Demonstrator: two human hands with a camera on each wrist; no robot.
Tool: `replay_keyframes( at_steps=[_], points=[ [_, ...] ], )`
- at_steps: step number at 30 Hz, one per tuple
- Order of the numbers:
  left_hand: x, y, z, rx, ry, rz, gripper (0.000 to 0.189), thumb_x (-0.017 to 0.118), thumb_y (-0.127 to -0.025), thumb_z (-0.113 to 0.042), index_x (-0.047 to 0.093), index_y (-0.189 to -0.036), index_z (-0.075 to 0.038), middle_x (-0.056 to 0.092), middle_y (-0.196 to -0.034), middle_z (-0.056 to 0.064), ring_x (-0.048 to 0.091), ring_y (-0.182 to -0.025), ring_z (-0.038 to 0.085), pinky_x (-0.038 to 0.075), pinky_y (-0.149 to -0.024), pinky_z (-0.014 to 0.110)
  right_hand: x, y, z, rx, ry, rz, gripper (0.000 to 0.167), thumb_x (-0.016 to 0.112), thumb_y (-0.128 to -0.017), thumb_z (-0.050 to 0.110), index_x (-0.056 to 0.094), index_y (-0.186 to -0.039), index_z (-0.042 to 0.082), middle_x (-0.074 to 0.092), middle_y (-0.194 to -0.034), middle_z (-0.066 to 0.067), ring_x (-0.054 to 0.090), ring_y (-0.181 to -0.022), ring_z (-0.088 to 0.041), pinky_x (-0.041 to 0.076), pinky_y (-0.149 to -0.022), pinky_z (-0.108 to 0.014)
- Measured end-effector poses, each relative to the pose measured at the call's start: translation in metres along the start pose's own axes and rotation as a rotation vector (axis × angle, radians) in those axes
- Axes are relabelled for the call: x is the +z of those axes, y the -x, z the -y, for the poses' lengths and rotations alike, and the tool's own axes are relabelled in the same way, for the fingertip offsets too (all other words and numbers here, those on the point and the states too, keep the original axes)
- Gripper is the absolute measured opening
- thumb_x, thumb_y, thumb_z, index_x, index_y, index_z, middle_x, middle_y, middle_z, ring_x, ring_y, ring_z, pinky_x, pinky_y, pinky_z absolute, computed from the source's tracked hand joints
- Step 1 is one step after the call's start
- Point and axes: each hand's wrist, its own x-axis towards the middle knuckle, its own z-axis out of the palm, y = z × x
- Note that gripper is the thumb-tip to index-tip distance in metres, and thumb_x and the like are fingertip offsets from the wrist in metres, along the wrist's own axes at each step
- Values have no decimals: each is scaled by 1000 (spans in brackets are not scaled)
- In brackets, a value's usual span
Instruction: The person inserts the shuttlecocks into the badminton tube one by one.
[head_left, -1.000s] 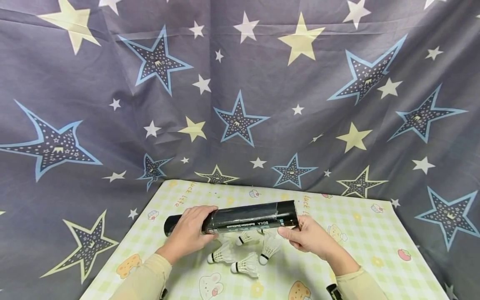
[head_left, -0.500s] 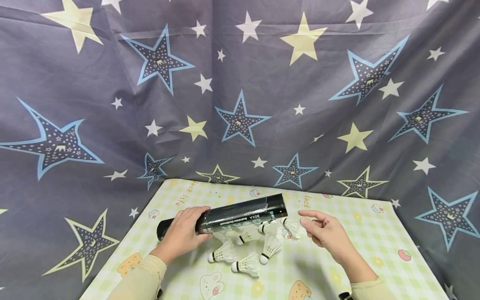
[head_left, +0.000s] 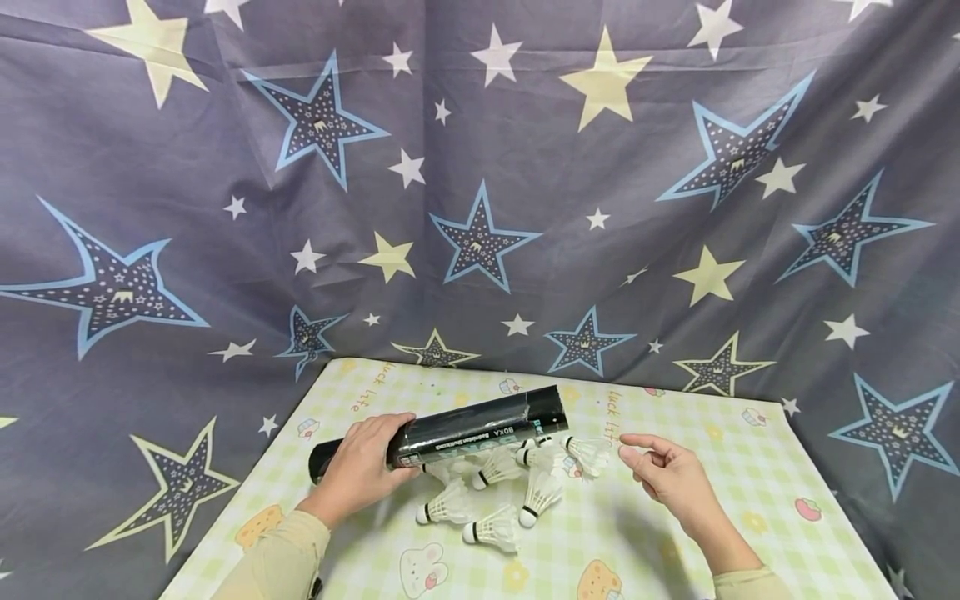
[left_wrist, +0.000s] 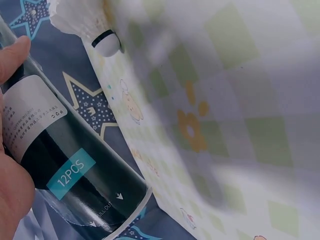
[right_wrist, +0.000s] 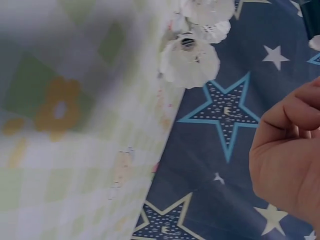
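My left hand (head_left: pixel 367 462) grips a black badminton shuttlecock tube (head_left: pixel 480 425) near its left end. The tube is raised over the table, its right end tilted upward; the left wrist view shows its "12PCS" label. Several white feather shuttlecocks (head_left: pixel 542 497) with black bands lie below and in front of the tube, some partly covered by it. Closest to my right hand (head_left: pixel 678 483) is one shuttlecock (head_left: pixel 588 454) by the tube's right end. That hand is held apart to the right, fingers loosely bent, with nothing visible in them.
A green-and-white checked tablecloth (head_left: pixel 750 467) with cartoon prints covers the table. Behind and beside it hangs a dark grey cloth (head_left: pixel 480 108) printed with stars.
My right hand has left the tube's right end and moved right. The tube has shifted left and tilted up at its right end, and more shuttlecocks show beneath it.
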Motion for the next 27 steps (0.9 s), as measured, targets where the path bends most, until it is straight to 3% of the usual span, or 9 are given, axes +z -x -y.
replay_keyframes(
  at_steps=[13,19,23,27],
  points=[
    [-3,1,-1,-34,-9,1,90,98,-76,-39,57,-151,-12,67,-143,10,64,-130,34,48,-114,54,8,-10,-35,97,2,1,53,76,-101,37,68,-139,0,60,-68,3,35,-47,-6,33,-46,-20],
    [-3,0,-1,-64,-25,-48,90,101,-73,-33,58,-149,-9,68,-141,14,64,-129,36,48,-112,55,13,-14,-45,134,48,-14,52,74,-102,37,69,-137,-1,66,-72,-1,38,-49,-7,37,-48,-23],
    [-3,0,0,-110,-11,-72,89,102,-72,-33,60,-147,-9,69,-140,14,64,-129,37,49,-110,56,17,-17,-51,154,73,-26,48,73,-103,35,70,-135,0,69,-74,-4,39,-49,-8,38,-48,-23],
    [-3,0,2,-174,34,-54,89,100,-74,-36,58,-149,-12,68,-144,13,63,-133,38,49,-110,57,23,-20,-57,156,79,-34,43,74,-103,31,73,-132,1,69,-74,-5,41,-50,-8,37,-47,-23]
  ],
)
